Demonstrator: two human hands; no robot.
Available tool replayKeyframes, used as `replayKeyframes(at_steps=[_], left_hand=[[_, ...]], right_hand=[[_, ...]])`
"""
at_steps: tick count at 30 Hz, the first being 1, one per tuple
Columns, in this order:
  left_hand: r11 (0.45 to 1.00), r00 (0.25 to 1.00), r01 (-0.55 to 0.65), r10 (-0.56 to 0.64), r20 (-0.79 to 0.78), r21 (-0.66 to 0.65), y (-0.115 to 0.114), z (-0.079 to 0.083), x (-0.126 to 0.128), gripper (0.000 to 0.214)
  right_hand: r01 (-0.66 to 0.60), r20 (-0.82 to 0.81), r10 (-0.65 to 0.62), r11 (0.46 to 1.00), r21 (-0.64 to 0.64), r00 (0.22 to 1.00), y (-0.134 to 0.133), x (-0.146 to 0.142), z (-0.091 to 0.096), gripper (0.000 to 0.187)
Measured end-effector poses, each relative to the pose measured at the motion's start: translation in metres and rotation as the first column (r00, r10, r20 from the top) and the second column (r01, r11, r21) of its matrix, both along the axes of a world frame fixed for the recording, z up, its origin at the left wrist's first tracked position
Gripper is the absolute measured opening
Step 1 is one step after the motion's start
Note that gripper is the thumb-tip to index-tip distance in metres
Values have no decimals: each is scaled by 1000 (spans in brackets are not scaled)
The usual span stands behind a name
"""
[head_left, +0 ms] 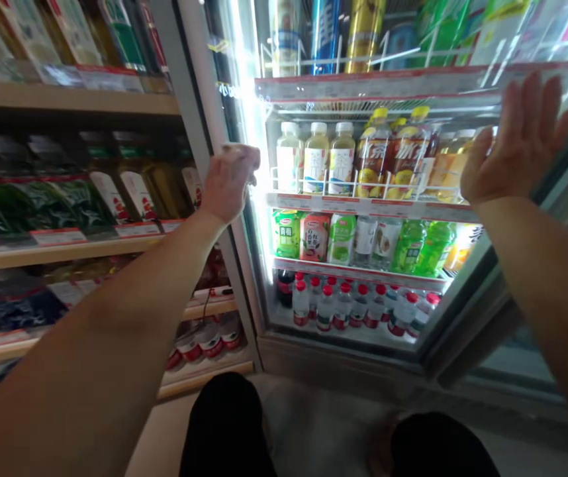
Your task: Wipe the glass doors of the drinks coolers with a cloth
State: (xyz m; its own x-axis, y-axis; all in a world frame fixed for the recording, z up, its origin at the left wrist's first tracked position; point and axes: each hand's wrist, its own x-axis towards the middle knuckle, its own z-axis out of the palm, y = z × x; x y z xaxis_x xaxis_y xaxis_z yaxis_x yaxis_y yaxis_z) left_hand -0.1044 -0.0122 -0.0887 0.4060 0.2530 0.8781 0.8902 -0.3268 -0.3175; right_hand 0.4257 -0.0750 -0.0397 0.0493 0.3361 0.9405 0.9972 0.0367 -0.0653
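The right hand (517,149) spreads open, seemingly empty; whether the left hand (228,182), beside the fridge frame (200,79), grasps anything is unclear. Moving slowly should avoid knocks there.

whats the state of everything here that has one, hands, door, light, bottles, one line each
door: looks shut
left hand: curled at the door's left side, grip unclear
right hand: open, holding nothing
light: on
red-capped bottles: upright, capped
yellow-capped bottles: upright, capped
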Motion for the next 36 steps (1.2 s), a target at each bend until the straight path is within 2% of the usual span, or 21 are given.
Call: replayKeyframes(at_steps=[1, 3, 5, 6, 8, 11, 13, 14, 16, 18, 19, 20, 21, 24, 25, 27, 30, 32, 34, 36], left_hand=[[1000, 1000, 7, -7, -14, -14, -1, -4, 2, 50], [992, 983, 64, -81, -167, -105, -5, -18, 9, 48], [970, 928, 118, -184, -324, -212, -8, -27, 15, 44], [962, 907, 129, -212, -363, -241, -9, -27, 15, 42], [968, 916, 129, -199, -348, -213, -9, -15, 13, 38], [994, 979, 87, -97, -180, -64, -6, 10, 12, 49], [999, 995, 44, -42, -91, 19, -6, 12, 18, 54], [999, 993, 41, -37, -110, 31, -7, 7, 24, 54], [996, 954, 83, -88, -287, -30, -11, -10, 34, 50], [979, 853, 139, -196, -483, -150, -13, -23, 41, 49], [968, 813, 160, -241, -530, -195, -13, -23, 41, 47], [962, 804, 175, -262, -534, -208, -11, -19, 40, 43], [965, 828, 184, -254, -500, -186, -9, -10, 39, 40], [987, 948, 161, -160, -275, -22, -1, 23, 40, 42], [990, 973, 138, -129, -193, 34, 0, 30, 44, 46], [989, 987, 115, -103, -127, 92, -1, 29, 57, 52], [986, 938, 166, -153, -311, 16, -9, 7, 79, 47], [977, 875, 206, -211, -437, -59, -11, 1, 86, 43], [973, 883, 226, -225, -412, -47, -9, 11, 87, 41], [977, 946, 211, -198, -258, 22, -3, 30, 86, 42]], right_hand=[[-1, 6, 1, 1000, 14, 1000, -3, -4, -1, 91], [-7, 6, 6, 999, 51, 1000, -10, -13, -4, 83], [-10, -13, 10, 998, 54, 1000, -15, -19, -5, 79], [-6, -25, 7, 999, 40, 1000, -16, -21, -4, 79], [13, -42, -13, 1000, 9, 999, -16, -21, -3, 82], [13, -47, -14, 1000, -25, 999, -15, -19, 1, 85], [4, -59, -7, 999, -47, 998, -16, -20, 3, 87], [2, -66, -5, 998, -56, 998, -18, -21, 3, 87], [6, -78, -12, 998, -67, 997, -21, -26, 3, 86], [11, -90, -17, 998, -68, 996, -25, -30, 2, 85], [7, -87, -12, 998, -58, 996, -26, -32, 2, 85], [3, -79, -6, 999, -34, 997, -27, -33, 1, 84], [-3, -70, 2, 1000, -7, 998, -28, -34, 0, 83], [-38, -46, 41, 998, 54, 998, -29, -36, -4, 74], [-49, -49, 52, 997, 61, 997, -30, -36, -5, 73], [-68, -48, 71, 995, 67, 996, -30, -37, -7, 72], [-82, -50, 86, 994, 77, 995, -30, -37, -8, 72], [-72, -44, 76, 994, 80, 996, -29, -38, -5, 70], [-17, -39, 19, 998, 63, 999, -30, -39, 3, 74], [66, -48, -64, 997, 38, 997, -31, -41, 16, 78]])
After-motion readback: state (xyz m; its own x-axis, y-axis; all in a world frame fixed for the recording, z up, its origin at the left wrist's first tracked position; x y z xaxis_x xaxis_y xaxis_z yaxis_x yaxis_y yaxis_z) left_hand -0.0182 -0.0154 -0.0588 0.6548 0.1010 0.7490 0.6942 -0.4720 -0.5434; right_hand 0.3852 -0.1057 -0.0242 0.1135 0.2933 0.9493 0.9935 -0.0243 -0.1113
